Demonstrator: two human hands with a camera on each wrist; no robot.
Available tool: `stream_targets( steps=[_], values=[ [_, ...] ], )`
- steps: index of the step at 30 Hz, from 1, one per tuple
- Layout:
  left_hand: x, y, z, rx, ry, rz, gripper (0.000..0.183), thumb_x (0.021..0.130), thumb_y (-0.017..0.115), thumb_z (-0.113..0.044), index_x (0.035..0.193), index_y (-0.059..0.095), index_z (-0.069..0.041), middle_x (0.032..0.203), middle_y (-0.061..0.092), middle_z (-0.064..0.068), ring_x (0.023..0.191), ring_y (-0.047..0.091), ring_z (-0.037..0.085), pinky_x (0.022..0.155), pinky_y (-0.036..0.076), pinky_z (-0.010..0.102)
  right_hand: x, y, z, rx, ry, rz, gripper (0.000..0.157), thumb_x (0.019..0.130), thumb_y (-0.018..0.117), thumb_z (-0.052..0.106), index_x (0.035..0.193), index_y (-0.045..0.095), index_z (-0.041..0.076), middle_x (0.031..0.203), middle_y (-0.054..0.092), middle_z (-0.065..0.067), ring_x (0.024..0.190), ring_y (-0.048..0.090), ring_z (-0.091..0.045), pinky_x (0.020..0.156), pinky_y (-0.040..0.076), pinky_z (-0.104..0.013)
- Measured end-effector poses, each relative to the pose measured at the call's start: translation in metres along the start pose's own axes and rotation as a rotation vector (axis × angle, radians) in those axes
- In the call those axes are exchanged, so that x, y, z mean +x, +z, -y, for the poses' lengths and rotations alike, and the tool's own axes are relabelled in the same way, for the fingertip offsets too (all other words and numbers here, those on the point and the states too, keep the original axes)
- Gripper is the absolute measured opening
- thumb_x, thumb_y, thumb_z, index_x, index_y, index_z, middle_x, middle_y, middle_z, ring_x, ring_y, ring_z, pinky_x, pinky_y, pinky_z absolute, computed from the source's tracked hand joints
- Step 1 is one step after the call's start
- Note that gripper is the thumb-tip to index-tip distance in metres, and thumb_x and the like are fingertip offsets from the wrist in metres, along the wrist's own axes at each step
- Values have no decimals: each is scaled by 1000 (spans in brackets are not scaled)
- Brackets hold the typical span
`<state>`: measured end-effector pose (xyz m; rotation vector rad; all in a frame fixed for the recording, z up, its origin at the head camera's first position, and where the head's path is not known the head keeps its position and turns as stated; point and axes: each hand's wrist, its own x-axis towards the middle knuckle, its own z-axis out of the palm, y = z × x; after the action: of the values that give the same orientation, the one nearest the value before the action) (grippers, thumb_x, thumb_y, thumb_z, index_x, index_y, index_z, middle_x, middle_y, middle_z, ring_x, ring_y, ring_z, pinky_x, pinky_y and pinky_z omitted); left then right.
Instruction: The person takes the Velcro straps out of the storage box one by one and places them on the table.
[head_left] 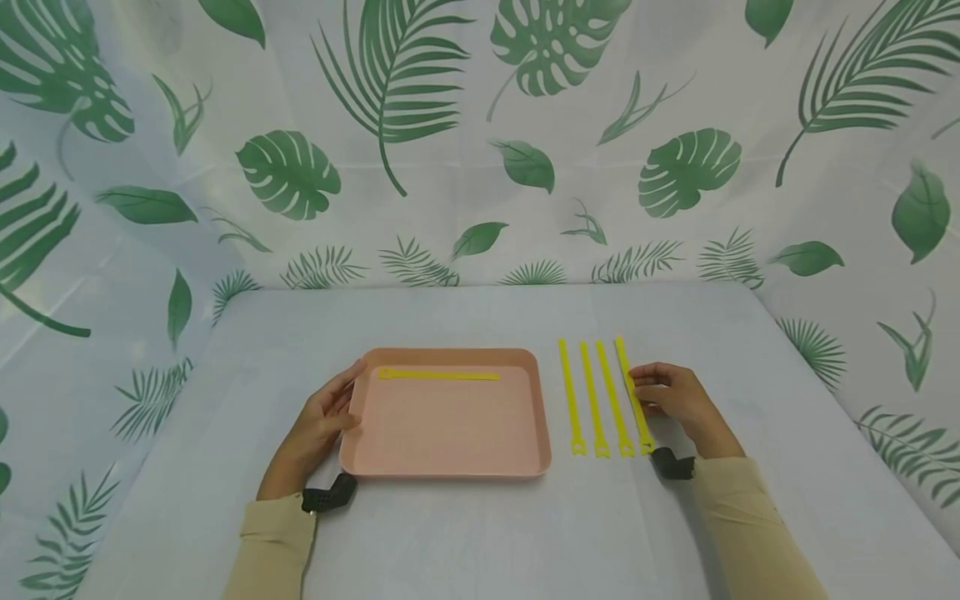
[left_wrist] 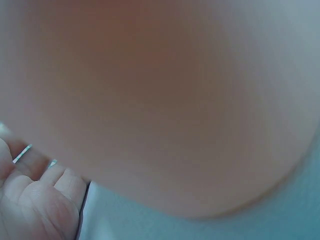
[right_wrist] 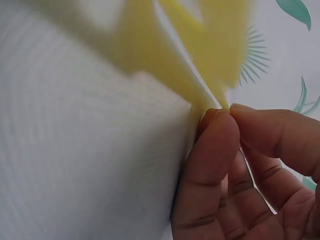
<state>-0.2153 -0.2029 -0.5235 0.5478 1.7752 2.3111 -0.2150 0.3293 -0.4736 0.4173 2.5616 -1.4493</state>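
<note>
At the left side of a pink tray (head_left: 450,433), my left hand (head_left: 321,423) grips the rim, thumb near the edge and fingers along the outer side. In the left wrist view the blurred tray (left_wrist: 165,125) covers most of the frame and hides the fingertips. One yellow cable tie (head_left: 442,376) lies lengthwise near the tray's far edge. To the right of the tray, my right hand (head_left: 675,398) pinches another yellow cable tie (head_left: 634,396) between thumb and fingertip; the right wrist view shows the thumb and finger meeting on its edge.
Between the tray and my right hand, several yellow cable ties (head_left: 592,400) stand side by side in a row on the white tablecloth (head_left: 480,533), slotted heads toward me. Behind the table hangs a leaf-patterned cloth (head_left: 570,192).
</note>
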Motion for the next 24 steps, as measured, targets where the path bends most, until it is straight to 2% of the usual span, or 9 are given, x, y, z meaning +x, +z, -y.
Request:
stream_targets(
  steps=[8, 17, 20, 24],
  values=[
    [0, 2, -4, 34, -54, -37, 95, 80, 60, 20, 163, 15, 20, 175, 7, 34, 138, 49, -9, 116, 38, 12, -1, -2, 0, -45, 13, -13, 36, 99, 69, -4, 133, 61, -15, 109, 68, -16, 82, 66, -12, 67, 61, -25],
    [1, 2, -4, 44, -64, -51, 95, 79, 60, 21, 163, 16, 19, 175, 8, 33, 137, 48, -10, 115, 38, 11, -5, -7, 7, -105, -6, -34, 37, 100, 71, 4, 133, 64, -11, 114, 67, -19, 86, 64, -17, 67, 59, -26],
    [0, 1, -4, 44, -64, -49, 96, 79, 60, 20, 163, 16, 19, 175, 8, 33, 137, 48, -10, 116, 37, 12, -7, -7, 11, -109, -35, -33, 37, 102, 71, 7, 135, 64, -9, 121, 66, -23, 90, 66, -19, 68, 60, -26],
    [0, 1, -3, 39, -65, -42, 96, 79, 61, 20, 163, 16, 19, 175, 7, 33, 138, 48, -9, 117, 37, 13, -10, -4, 16, -118, -145, -31, 39, 103, 71, 7, 136, 63, -10, 128, 66, -28, 91, 66, -15, 68, 61, -26]
  ],
)
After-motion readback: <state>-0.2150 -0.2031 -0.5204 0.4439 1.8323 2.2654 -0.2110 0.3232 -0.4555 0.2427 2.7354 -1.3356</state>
